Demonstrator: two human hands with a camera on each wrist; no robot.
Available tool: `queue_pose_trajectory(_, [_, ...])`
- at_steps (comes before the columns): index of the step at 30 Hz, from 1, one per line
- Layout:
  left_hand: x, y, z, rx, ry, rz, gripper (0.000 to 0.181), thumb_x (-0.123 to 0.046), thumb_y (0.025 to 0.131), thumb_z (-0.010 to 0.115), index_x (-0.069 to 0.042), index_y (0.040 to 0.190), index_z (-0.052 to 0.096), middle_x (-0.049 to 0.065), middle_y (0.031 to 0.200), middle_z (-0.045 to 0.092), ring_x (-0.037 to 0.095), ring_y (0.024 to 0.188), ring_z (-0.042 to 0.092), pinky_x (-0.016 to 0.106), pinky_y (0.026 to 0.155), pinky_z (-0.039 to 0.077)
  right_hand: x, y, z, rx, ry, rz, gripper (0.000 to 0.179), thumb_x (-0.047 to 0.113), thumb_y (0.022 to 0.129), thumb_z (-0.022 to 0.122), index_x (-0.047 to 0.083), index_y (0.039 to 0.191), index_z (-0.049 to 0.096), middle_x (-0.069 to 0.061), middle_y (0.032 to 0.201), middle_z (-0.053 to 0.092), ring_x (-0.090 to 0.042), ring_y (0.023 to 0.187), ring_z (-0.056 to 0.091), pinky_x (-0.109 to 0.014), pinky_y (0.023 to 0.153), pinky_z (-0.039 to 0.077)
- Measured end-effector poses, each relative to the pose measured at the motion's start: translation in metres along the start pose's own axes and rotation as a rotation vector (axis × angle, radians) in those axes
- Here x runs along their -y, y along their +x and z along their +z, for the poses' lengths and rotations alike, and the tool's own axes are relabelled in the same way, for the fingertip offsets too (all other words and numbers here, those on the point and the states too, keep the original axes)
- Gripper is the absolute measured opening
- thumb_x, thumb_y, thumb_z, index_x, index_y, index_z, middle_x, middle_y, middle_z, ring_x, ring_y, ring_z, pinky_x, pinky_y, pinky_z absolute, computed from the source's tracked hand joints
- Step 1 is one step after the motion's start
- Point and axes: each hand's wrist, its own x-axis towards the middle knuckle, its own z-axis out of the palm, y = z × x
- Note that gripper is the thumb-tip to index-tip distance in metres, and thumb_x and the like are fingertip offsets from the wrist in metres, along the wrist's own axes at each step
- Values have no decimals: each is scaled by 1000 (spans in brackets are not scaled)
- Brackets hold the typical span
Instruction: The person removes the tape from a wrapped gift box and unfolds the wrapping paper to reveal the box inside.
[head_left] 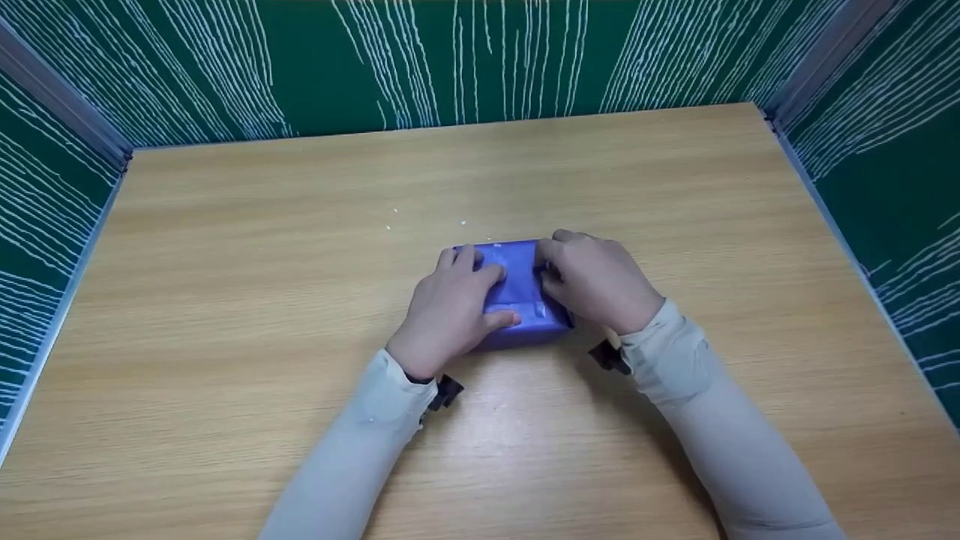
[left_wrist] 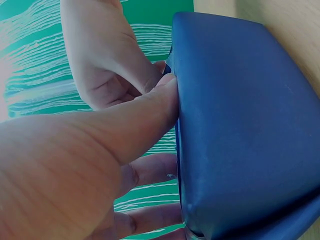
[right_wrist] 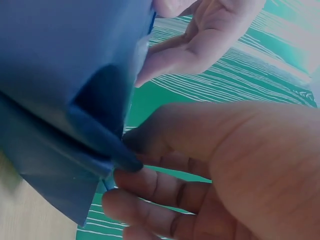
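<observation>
A box-shaped parcel in blue wrapping paper sits on the table, under both hands. My left hand rests over its left part, thumb along the near top edge and fingers spread across the top. At the parcel's right end, my right hand pinches the paper between thumb and fingers. The right wrist view shows a folded paper flap held there, with a loose pointed corner hanging below. In the left wrist view, the parcel's near side is smooth, and the left thumb presses its edge.
The wooden table has several tiny white scraps beyond the parcel. Green panels with white streaks stand at the back and both sides. A small black camera is worn at the left wrist, another at the right.
</observation>
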Motion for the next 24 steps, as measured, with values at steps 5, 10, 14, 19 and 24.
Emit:
queue_pose_trajectory(5, [-1,0,0,12,-4,-7,64,-59,90,72,-16,136,64,17,144,52,35,131,47,53,90,56,1,0,1,-9,-6,0,9,11,93,68,3,93,71,-10,82,64,-24,68,61,-42,61,53])
queue_pose_trajectory(10, [-1,0,0,6,0,-1,64,-60,90,71,-15,137,64,18,143,52,35,130,47,52,90,56,0,0,3,-15,2,11,12,12,95,69,2,89,69,-10,80,62,-24,67,60,-42,61,53])
queue_pose_trajectory(14, [0,0,1,3,-1,4,65,-60,90,71,-15,137,64,18,143,52,35,129,47,52,89,56,0,1,3,-8,11,21,13,13,95,69,3,87,68,-9,79,61,-23,66,58,-40,60,52])
queue_pose_trajectory(19, [0,-1,1,-14,-2,13,62,-59,90,73,-15,133,66,18,141,53,36,129,48,52,88,57,1,1,2,9,24,46,18,19,97,68,4,87,67,-7,78,58,-22,66,55,-38,60,48])
queue_pose_trajectory(24, [1,-1,1,-34,8,26,59,-58,89,74,-15,129,67,18,138,55,36,128,49,52,86,57,0,1,4,15,22,62,20,22,100,66,3,95,69,-10,81,62,-24,68,59,-41,62,51])
